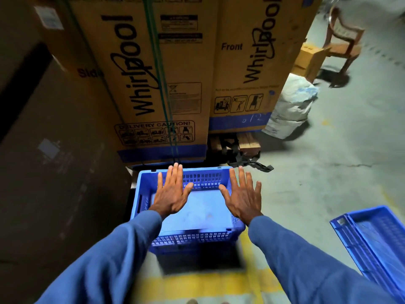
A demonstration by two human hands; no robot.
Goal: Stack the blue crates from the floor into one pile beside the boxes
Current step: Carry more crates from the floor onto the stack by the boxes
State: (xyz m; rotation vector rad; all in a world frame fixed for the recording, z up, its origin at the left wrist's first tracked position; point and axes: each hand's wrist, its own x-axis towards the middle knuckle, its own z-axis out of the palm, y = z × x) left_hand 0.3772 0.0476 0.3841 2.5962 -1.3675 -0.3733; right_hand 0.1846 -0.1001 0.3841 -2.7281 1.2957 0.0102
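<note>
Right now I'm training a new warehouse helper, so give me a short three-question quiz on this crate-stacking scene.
1. True or false: both hands, left hand and right hand, are open with fingers spread above the blue crate.
2. Multiple choice: what stands directly behind that crate? A) a wooden chair B) Whirlpool cardboard boxes C) a white sack
3. Fill in: a second blue crate lies on the floor at the person's ____ side.

Key: 1 true; 2 B; 3 right.
</note>
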